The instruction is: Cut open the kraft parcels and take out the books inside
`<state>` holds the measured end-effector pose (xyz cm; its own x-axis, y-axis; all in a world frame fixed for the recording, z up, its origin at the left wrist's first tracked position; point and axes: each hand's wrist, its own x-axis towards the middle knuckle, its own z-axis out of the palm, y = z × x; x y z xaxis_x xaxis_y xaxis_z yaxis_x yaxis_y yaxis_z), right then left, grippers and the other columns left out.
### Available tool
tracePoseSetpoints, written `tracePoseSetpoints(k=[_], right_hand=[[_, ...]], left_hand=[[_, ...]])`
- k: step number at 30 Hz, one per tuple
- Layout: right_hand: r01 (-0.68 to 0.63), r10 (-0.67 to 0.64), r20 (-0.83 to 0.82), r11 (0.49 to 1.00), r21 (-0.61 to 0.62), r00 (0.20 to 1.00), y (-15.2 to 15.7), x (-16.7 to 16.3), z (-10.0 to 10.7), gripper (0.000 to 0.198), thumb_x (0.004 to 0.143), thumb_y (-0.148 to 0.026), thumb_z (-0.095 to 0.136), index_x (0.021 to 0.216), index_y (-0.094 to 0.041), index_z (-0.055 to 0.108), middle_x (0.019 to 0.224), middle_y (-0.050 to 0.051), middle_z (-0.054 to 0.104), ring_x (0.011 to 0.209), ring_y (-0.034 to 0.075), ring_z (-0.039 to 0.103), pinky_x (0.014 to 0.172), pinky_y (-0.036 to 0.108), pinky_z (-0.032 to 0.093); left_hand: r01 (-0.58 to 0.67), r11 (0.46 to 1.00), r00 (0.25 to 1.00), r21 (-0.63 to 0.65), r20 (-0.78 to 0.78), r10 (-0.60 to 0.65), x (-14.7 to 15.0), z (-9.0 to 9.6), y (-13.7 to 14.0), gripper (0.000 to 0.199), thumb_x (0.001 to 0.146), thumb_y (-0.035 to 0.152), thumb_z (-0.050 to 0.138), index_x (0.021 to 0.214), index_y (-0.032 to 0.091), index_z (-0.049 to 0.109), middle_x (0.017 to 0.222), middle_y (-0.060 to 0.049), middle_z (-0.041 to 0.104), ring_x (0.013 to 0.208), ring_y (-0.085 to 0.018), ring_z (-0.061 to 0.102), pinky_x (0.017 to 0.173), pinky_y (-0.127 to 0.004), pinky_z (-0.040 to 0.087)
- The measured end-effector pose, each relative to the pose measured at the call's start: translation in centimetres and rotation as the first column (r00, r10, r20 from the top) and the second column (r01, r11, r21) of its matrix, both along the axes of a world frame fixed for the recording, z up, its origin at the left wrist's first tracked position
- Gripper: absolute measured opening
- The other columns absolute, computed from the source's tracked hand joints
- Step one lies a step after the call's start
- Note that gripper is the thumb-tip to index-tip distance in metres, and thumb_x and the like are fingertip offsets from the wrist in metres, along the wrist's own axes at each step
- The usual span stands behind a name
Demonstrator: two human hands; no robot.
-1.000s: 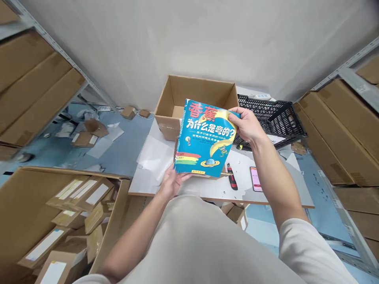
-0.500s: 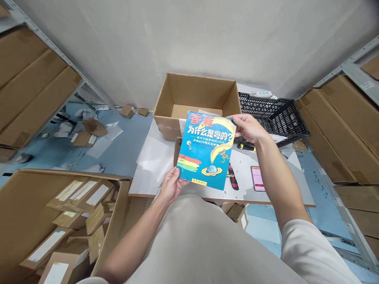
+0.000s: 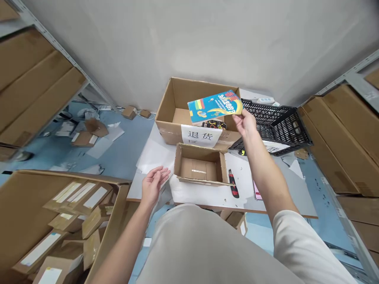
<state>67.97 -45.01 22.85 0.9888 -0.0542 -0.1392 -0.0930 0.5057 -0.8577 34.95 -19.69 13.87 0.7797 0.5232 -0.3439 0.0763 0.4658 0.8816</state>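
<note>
A blue picture-covered book [image 3: 211, 105] with yellow and red artwork is pinched at one corner by my right hand [image 3: 245, 123]. It is over the opening of a large cardboard box [image 3: 167, 132] that bears a white paper sign [image 3: 200, 135]. Below the book, inside that box, part of a dark item with colourful markings [image 3: 214, 124] shows. My left hand [image 3: 153, 185] hangs over the table's left side, fingers apart, holding nothing. Just right of it stands a small open cardboard box [image 3: 201, 179] with nothing visible inside.
A black plastic crate [image 3: 284, 130] stands right of the large box. A red-and-black box cutter [image 3: 233, 184] lies on the table [image 3: 291, 185], beside a partly hidden phone [image 3: 257, 189]. At lower left, a big carton [image 3: 121, 205] holds several parcels. Stacked cartons [image 3: 334, 134] flank the right.
My left hand has let go of the book and drawn back left. My right hand has carried the book forward and turned it over the large box, uncovering the small box.
</note>
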Motion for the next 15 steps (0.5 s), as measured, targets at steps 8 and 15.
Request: tracePoseSetpoints(k=[8,15], right_hand=[[0.063,-0.084,-0.31,0.995,-0.077,0.947,1.0,0.2,-5.0,0.023,0.079,0.005,0.045,0.087,-0.012,0.059,0.063,-0.002,0.062,0.063,0.009,0.065,0.065,0.023,0.062],[0.006,-0.018,-0.042,0.963,-0.27,0.999,-7.8,-5.4,-5.3,0.016,0.076,-0.013,0.064,0.092,-0.016,0.061,0.09,0.004,0.07,0.088,0.012,0.069,0.084,0.028,0.057]], left_hand=[[0.016,0.978,0.987,0.209,-0.161,0.019,-1.2,-4.5,2.0,0.055,0.063,0.053,0.074,0.1,0.014,0.062,0.102,-0.013,0.07,0.103,-0.025,0.065,0.095,-0.043,0.048],[0.313,0.911,0.941,0.268,-0.221,-0.258,0.9,-7.4,1.8,0.059,0.054,0.032,0.075,0.109,0.013,0.06,0.12,-0.017,0.063,0.118,-0.03,0.057,0.104,-0.046,0.041]])
